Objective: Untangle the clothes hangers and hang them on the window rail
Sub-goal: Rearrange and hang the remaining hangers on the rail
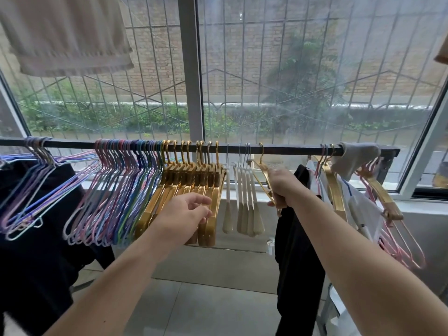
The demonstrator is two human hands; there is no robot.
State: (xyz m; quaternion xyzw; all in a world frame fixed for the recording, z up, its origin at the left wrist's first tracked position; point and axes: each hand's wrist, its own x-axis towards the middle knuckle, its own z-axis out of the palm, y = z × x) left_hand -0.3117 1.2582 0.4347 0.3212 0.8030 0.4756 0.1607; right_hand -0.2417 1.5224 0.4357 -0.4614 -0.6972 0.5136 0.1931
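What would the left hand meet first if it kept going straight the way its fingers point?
Most likely the gold hangers on the rail: the left hand is open, its fingertips at or nearly on the rightmost one. Contact can't be confirmed from this view.

You are looking at glossy gold metal hangers [186,187], thin coated wire hangers [116,190] in matt pastels, smooth cream plastic hangers [244,204], a dark matt metal rail [286,149] and a soft beige towel [65,35].

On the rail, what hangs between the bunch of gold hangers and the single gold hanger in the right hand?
In the head view, a few white hangers hang between the gold bunch and the gold hanger held by the right hand.
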